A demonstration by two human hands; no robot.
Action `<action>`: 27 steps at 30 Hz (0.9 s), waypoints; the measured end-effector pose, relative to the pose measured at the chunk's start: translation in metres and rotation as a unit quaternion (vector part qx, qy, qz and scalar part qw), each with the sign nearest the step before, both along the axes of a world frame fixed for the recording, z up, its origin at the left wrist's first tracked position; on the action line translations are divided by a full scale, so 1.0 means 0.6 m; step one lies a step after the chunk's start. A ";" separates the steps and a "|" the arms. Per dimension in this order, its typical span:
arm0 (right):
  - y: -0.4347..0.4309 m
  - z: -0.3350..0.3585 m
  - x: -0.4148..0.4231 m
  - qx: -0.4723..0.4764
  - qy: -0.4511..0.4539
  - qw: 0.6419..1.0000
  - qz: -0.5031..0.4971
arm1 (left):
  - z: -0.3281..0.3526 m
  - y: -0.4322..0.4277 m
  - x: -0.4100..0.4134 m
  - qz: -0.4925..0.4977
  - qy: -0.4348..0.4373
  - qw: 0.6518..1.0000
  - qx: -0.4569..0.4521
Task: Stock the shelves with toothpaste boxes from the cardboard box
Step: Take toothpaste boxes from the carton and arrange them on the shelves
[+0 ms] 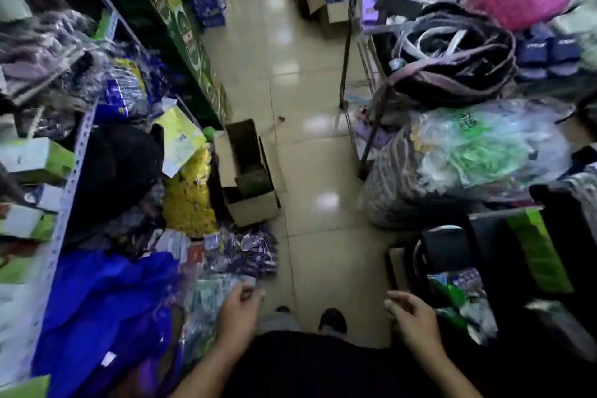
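Note:
An open cardboard box (248, 171) stands on the tiled floor against the left shelving, a little ahead of my feet; dark green boxes show inside it, blurred. Green and white boxes (35, 157) lie on the left shelf (69, 184) at chest height. My left hand (240, 312) hangs low near packets at the shelf's foot, fingers loosely curled and holding nothing. My right hand (412, 317) hangs at the same height on the right, fingers relaxed, empty. Both hands are well short of the cardboard box.
The aisle floor (307, 139) runs forward between the shelves. A wire rack (365, 81) piled with bags and a plastic-wrapped bundle (468, 152) crowd the right side. Blue bags (106, 307) and yellow packets (190, 200) spill from the left. More cartons (332, 10) sit far ahead.

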State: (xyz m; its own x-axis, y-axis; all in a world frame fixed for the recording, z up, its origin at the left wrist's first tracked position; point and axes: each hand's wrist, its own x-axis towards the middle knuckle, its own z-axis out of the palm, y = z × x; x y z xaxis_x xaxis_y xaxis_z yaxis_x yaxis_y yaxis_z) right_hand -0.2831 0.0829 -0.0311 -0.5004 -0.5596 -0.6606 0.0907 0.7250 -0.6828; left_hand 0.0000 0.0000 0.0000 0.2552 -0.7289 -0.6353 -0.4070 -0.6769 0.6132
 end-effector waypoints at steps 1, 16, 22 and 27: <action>-0.029 -0.001 -0.007 -0.030 -0.001 0.999 0.015 | -0.001 -0.017 -0.018 -0.010 0.015 0.999 -0.029; -0.450 0.068 -0.075 -0.104 -0.024 0.990 0.088 | -0.007 -0.323 -0.137 0.004 0.096 0.993 -0.075; -0.620 0.074 -0.111 -0.042 -0.036 0.996 0.070 | -0.026 -0.580 -0.176 0.020 0.129 0.989 -0.067; -0.729 0.080 -0.160 -0.039 -0.035 0.998 0.028 | -0.016 -0.768 -0.212 0.009 0.132 0.989 -0.071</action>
